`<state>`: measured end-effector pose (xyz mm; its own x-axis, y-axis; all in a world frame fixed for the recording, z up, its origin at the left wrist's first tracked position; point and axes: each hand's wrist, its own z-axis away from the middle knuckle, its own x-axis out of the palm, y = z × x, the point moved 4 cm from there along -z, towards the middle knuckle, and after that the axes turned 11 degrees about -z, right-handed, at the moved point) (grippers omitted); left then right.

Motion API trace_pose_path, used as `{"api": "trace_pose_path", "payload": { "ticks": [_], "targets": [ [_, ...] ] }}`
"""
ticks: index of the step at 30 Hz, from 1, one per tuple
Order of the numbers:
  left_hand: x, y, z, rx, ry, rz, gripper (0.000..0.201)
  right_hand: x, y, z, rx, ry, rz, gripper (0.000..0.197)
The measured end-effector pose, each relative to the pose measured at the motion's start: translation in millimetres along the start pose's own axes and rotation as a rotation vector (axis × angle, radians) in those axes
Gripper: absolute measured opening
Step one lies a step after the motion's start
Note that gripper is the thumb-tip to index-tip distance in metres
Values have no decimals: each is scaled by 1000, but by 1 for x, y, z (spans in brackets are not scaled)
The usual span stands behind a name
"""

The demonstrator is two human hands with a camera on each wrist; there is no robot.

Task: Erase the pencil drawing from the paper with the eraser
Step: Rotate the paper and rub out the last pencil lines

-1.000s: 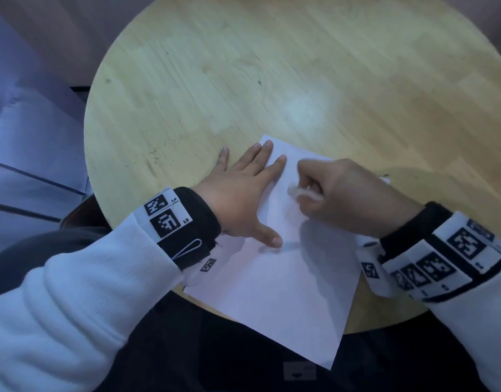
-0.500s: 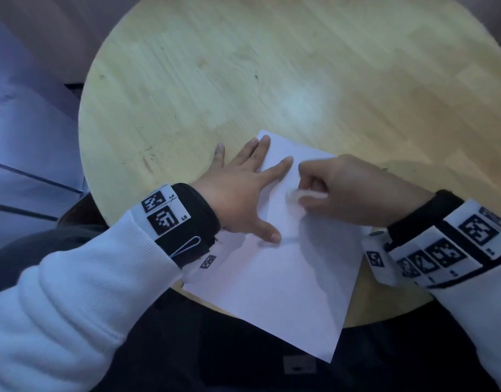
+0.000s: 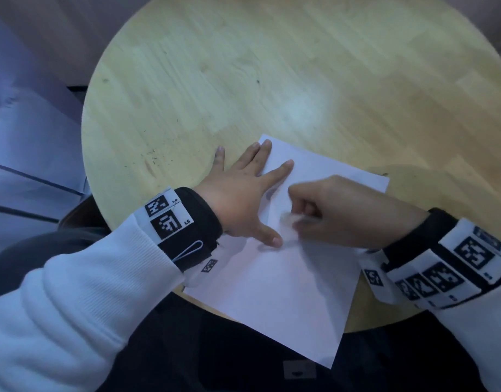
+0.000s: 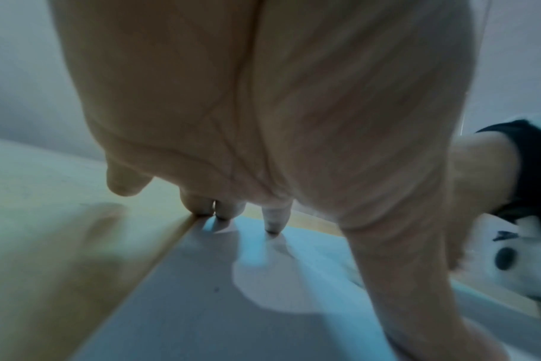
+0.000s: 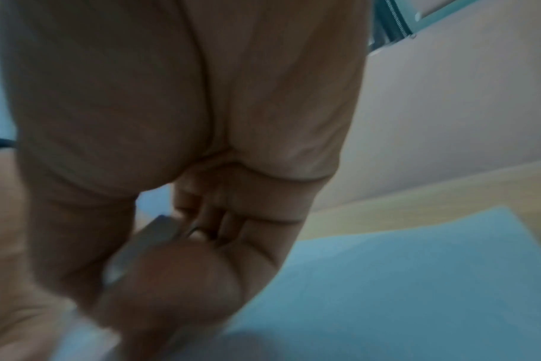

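A white sheet of paper [image 3: 286, 290] lies at the near edge of the round wooden table [image 3: 243, 80], its near corner hanging over the rim. My left hand [image 3: 243, 199] lies flat with spread, straight fingers on the sheet's left edge, fingertips [image 4: 272, 224] touching the paper [image 4: 201, 305]. My right hand [image 3: 328, 213] grips a white eraser [image 3: 288, 220] against the sheet, close to my left thumb. In the right wrist view the eraser [image 5: 145, 246] is a blurred grey slab between thumb and fingers. No pencil marks show on the visible paper.
The table's far half holds nothing but a light glare [image 3: 303, 111] and small dark specks [image 3: 155, 159] at the left. A bluish floor and furniture [image 3: 31, 154] lie to the left of the table. My dark lap [image 3: 215, 357] is under the near rim.
My right hand with the eraser has slid down the sheet toward me and my left thumb. The left hand has stayed flat on the paper's edge.
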<state>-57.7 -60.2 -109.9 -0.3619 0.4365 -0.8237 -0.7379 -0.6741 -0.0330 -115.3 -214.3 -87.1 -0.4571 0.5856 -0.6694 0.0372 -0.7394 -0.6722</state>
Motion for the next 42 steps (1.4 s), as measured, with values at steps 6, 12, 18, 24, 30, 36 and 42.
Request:
{"api": "trace_pose_path", "payload": {
  "ticks": [6,12,18,24,30,36,42],
  "targets": [
    [1,-1,0,-3,11,9,134,-26,17,-5,93,198,31,19],
    [0,0,1,-2,14,15,134,-12,8,-1,64,3,19,19],
    [0,0,1,-4,9,10,134,-5,3,-2,28,55,-13,25],
    [1,-1,1,-2,9,24,134,-26,17,-14,93,234,-60,31],
    [-1,-1,2,6,7,45,134,-3,4,-10,69,5,-144,23],
    [-8,-13,10,5,-24,22,132,-55,32,-4,177,226,-185,20],
    [-17,0,11,19,143,175,120,-42,30,-6,211,148,-149,21]
  ]
}}
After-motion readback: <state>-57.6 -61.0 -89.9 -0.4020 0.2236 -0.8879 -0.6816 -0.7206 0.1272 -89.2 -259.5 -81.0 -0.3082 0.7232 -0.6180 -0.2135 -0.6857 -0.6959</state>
